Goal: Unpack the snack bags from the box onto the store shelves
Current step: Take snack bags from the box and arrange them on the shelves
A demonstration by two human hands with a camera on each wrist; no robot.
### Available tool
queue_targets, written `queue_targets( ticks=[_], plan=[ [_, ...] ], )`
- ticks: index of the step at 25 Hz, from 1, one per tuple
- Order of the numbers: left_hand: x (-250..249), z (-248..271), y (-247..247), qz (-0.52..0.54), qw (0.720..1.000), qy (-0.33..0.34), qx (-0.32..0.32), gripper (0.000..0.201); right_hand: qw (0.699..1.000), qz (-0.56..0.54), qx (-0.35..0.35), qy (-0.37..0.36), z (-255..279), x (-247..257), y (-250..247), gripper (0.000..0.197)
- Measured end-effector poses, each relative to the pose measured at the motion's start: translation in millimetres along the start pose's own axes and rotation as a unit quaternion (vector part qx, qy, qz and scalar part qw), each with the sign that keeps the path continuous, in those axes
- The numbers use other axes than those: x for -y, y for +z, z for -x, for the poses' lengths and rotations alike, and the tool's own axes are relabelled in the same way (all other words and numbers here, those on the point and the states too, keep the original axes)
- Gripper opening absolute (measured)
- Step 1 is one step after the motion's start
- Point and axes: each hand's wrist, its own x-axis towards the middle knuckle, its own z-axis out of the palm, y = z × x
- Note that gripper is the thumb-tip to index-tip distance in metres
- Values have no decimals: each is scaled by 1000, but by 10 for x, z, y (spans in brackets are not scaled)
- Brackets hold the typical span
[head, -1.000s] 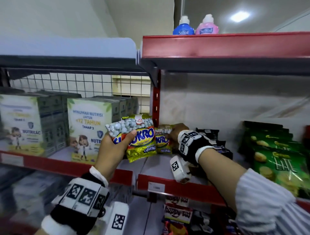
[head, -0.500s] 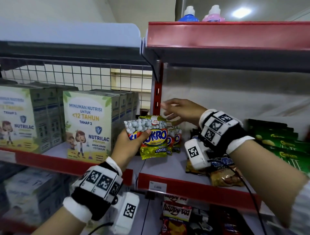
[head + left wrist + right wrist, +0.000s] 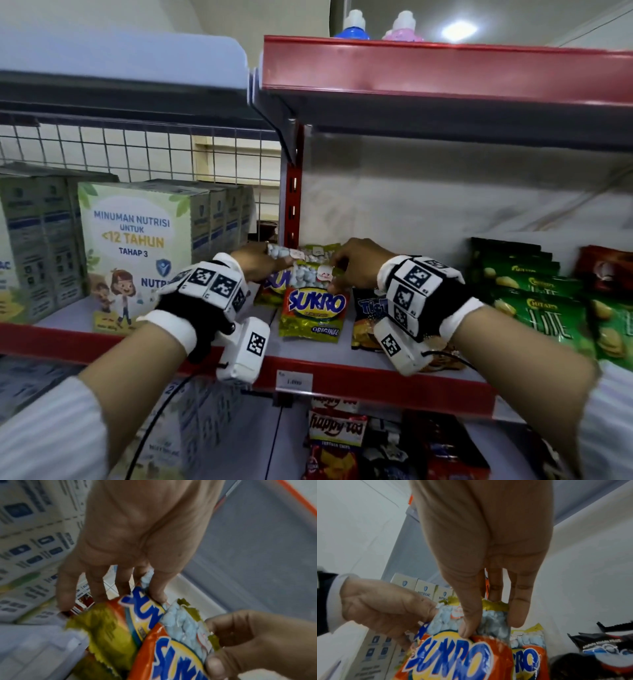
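Several yellow-and-orange Sukro snack bags stand at the left end of the red-edged shelf (image 3: 376,373). My right hand (image 3: 337,270) pinches the top of the front Sukro bag (image 3: 313,308), thumb (image 3: 467,628) on its clear window and fingers behind. My left hand (image 3: 263,257) grips the top of a second Sukro bag (image 3: 274,286) just behind and to the left, tilted against the first. The left wrist view shows this rear bag (image 3: 142,609) under my fingers (image 3: 157,592). Another Sukro bag (image 3: 529,655) stands further back. No box is in view.
Nutrilac cartons (image 3: 137,253) fill the left bay beyond the red upright post (image 3: 293,192). A dark snack bag (image 3: 370,308) lies right of the Sukro bags, green chip bags (image 3: 534,298) further right. The upper shelf (image 3: 445,72) overhangs. Snack bags (image 3: 337,431) sit on the shelf below.
My left hand carried its Sukro bag in from in front of the shelf to the row. My right hand came down from above, open, and pinched the front bag's top.
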Motion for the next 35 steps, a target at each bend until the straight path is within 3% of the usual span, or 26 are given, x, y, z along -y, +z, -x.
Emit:
queue_targets(
  ticks=[2, 6, 8, 11, 14, 17, 21, 24, 27, 30, 32, 33, 35],
  plan=[
    [25, -80, 65, -51, 999, 4, 17, 43, 1000, 23, -14, 15, -84, 28, 70, 24],
    [50, -213, 222, -64, 996, -54, 38, 32, 997, 32, -36, 60, -203, 54, 197, 25],
    [51, -245, 284, -12, 997, -71, 19, 35, 996, 27, -47, 67, -245, 52, 218, 38],
    [47, -247, 317, 33, 996, -75, 26, 36, 997, 24, -47, 64, -279, 33, 217, 42],
    [13, -195, 264, 12, 997, -75, 8, 35, 997, 26, -45, 56, -252, 12, 194, 41],
    [-64, -126, 213, 25, 998, -40, -40, 46, 992, -59, -100, 42, -167, -6, 106, 35],
    [-350, 127, 306, 163, 975, 65, -133, 17, 945, -234, -228, 27, 86, -90, 33, 16],
    [-569, 371, 510, 259, 948, 113, -146, 17, 889, -328, -318, 36, 390, -267, 98, 10],
    [-699, 567, 803, 319, 929, 122, -145, 16, 833, -398, -384, 19, 724, -509, 182, 11],
    [-847, 758, 1206, 352, 920, 101, -142, 21, 799, -423, -427, 0, 1128, -783, 325, 17],
    [-845, 853, 1342, 359, 915, 108, -148, 24, 785, -447, -430, -12, 1259, -794, 412, 19],
    [-1227, 1099, 1993, 366, 918, 92, -126, 24, 791, -437, -428, 9, 1736, -1352, 500, 16],
    [-1188, 1238, 2066, 387, 906, 86, -147, 25, 802, -425, -418, -25, 1830, -1325, 621, 10]
  ],
)
